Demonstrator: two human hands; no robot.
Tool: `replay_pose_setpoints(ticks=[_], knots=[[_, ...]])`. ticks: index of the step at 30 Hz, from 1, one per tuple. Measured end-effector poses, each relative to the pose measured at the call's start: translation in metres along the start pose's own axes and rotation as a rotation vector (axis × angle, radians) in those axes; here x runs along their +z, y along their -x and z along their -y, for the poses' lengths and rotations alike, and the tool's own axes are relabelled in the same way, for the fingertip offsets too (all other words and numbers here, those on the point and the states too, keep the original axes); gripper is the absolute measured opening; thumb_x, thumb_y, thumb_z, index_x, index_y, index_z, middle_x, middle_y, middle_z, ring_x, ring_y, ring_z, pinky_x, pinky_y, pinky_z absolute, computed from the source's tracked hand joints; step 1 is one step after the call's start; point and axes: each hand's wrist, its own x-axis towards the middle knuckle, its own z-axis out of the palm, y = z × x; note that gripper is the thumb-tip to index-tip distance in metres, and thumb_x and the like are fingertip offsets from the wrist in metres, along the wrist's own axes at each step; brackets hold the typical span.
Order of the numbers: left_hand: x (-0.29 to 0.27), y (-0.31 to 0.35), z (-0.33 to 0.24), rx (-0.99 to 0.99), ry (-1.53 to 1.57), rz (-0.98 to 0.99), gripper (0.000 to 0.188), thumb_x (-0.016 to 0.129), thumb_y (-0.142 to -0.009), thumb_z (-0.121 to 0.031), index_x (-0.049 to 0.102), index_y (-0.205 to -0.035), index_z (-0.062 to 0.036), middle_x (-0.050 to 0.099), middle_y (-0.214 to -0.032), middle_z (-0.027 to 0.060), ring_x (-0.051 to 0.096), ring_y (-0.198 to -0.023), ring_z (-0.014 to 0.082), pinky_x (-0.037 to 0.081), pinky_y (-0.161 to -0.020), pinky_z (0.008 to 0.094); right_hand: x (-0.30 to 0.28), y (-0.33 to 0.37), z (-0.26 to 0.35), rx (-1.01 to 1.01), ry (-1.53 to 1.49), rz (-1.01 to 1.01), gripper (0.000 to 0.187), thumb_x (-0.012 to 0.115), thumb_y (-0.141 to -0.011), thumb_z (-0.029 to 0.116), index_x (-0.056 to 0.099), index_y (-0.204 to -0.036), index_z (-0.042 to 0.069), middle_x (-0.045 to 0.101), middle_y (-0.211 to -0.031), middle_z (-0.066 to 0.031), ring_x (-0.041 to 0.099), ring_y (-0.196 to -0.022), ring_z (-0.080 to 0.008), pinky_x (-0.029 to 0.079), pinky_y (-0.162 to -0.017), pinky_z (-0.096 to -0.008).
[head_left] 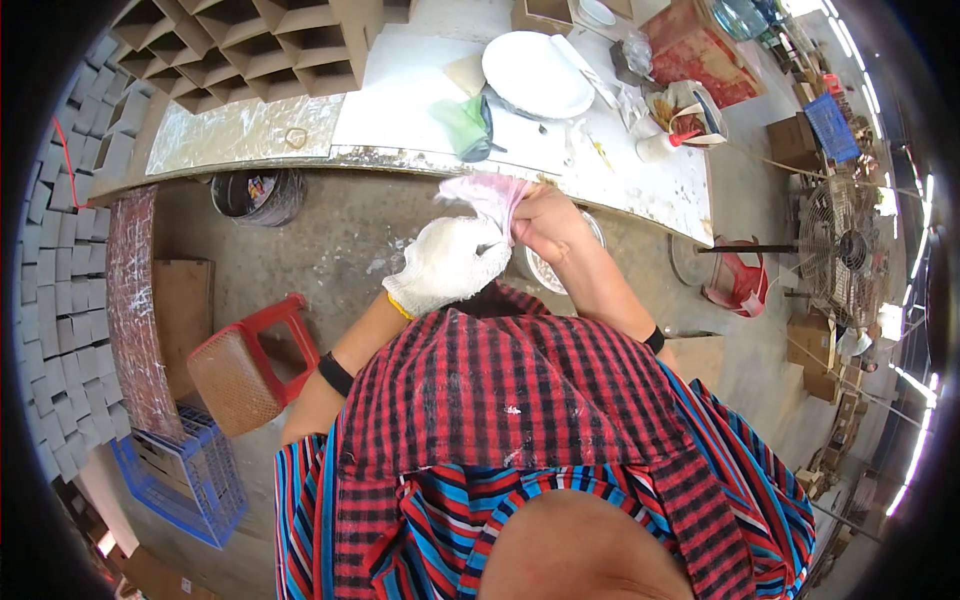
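Note:
My left hand (449, 264) wears a white knitted glove with a yellow cuff. My bare right hand (547, 222) is closed on a thin, crumpled pale pink sheet (487, 193); whether it is cloth or plastic I cannot tell. The gloved fingers are drawn in against the lower part of the same sheet and appear to grip it. Both hands are close together in front of my checked apron (500, 380), just short of the bench edge. Past them, a green bag (462, 127) lies on the white bench (390, 105).
On the bench stand a large white round basin (537, 72), a white bottle with a red cap (660, 147) and a cardboard divider grid (290, 50). Below are a dark bucket (260, 197), a red stool (245, 370) and a blue crate (190, 480). A fan (850, 247) stands right.

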Motion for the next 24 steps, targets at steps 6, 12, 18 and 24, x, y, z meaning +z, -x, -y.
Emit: replay_pose_setpoints(ticks=[6, 12, 18, 24], knots=[[-0.003, 0.000, -0.006, -0.034, 0.117, 0.000, 0.012, 0.059, -0.078, -0.016, 0.060, -0.074, -0.0051, 0.057, -0.064, 0.0119, 0.055, -0.058, 0.0266, 0.044, -0.056, 0.0349, -0.014, -0.019, -0.026, -0.127, 0.097, -0.116, 0.025, 0.043, -0.091, 0.004, 0.057, -0.107, -0.009, 0.062, -0.104, -0.0176, 0.060, -0.097, -0.0217, 0.046, -0.086, -0.0300], [-0.002, 0.008, -0.001, 0.109, -0.032, -0.084, 0.009, 0.061, -0.076, -0.013, 0.059, -0.072, -0.0049, 0.058, -0.068, 0.0111, 0.056, -0.062, 0.0274, 0.045, -0.057, 0.0340, -0.021, -0.019, -0.031, -0.211, 0.918, 0.170, 0.047, 0.031, -0.098, 0.037, 0.053, -0.119, 0.000, 0.061, -0.107, -0.0098, 0.056, -0.100, -0.0173, 0.043, -0.090, -0.0297], [0.006, 0.014, 0.006, 0.234, -0.077, -0.080, 0.008, 0.063, -0.074, -0.014, 0.060, -0.072, -0.0069, 0.059, -0.070, 0.0095, 0.058, -0.064, 0.0283, 0.045, -0.058, 0.0379, 0.007, 0.000, -0.020, -0.083, 0.832, 0.223, 0.047, 0.033, -0.098, 0.038, 0.051, -0.123, 0.002, 0.060, -0.112, -0.0089, 0.055, -0.102, -0.0182, 0.041, -0.093, -0.0315], [0.016, 0.013, 0.004, 0.219, 0.084, 0.094, 0.008, 0.059, -0.075, -0.016, 0.061, -0.075, -0.0088, 0.061, -0.075, 0.0111, 0.060, -0.069, 0.0288, 0.047, -0.060, 0.0388, -0.040, -0.043, -0.050, 0.137, -0.135, 0.470, 0.043, 0.038, -0.096, 0.028, 0.048, -0.122, -0.004, 0.056, -0.116, -0.0169, 0.055, -0.104, -0.0271, 0.042, -0.095, -0.0399]])
